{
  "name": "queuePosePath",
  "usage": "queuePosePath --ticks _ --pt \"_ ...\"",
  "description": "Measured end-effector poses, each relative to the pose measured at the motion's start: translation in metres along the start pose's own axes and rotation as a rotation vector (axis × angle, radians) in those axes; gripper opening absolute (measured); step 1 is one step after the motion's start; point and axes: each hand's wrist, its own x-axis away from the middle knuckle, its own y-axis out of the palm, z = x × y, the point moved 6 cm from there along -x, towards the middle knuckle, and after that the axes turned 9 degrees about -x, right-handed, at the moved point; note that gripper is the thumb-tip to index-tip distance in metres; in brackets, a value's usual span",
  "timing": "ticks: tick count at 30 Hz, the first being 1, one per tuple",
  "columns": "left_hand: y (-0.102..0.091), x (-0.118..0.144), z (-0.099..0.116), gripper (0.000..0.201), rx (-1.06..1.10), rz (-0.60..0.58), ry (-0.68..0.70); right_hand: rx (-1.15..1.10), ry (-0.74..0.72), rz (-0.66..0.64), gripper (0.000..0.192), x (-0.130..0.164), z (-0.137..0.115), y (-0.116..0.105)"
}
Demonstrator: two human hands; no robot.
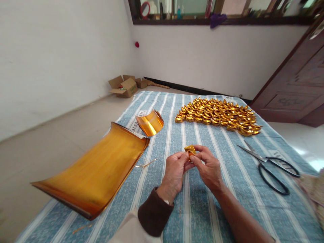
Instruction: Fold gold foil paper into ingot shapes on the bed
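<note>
Between my two hands is a small folded piece of gold foil paper (189, 149), held above the striped cloth. My left hand (175, 170) pinches its left and lower side with thumb and fingers. From the other side my right hand (208, 165) grips it, thumb pressed on the front and fingers behind. Part of the folded paper is hidden by the fingertips. Ahead and to the right lie rows of gold paper ingots (215, 113). On the left rests a stack of large gold foil sheets (96, 168), with a smaller curled stack of gold foil (151, 123) beyond it.
Black-handled scissors (263, 160) lie partly spread on the right of the blue and white striped tablecloth (162, 209). Thin gold scraps (146, 164) are near the large sheets. An opened cardboard box (126, 87) stands on the floor past the table's far left corner.
</note>
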Motion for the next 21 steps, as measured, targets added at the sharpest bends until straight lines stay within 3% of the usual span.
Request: queuePosePath --ticks 5,13,21 --pt "-0.0023 -0.001 -0.0013 0.011 0.047 0.024 -0.056 0.006 -0.051 -0.058 0.014 -0.0008 -0.0018 -0.0004" --pt "-0.0057 -0.0042 -0.0005 0.017 0.053 -0.057 -0.075 0.032 -0.157 -0.298 0.009 -0.0013 -0.0063 0.0006" --pt "-0.0048 -0.0009 0.0015 0.019 0.005 -0.043 -0.067 0.069 -0.167 -0.313 0.011 0.0 -0.0067 0.0004"
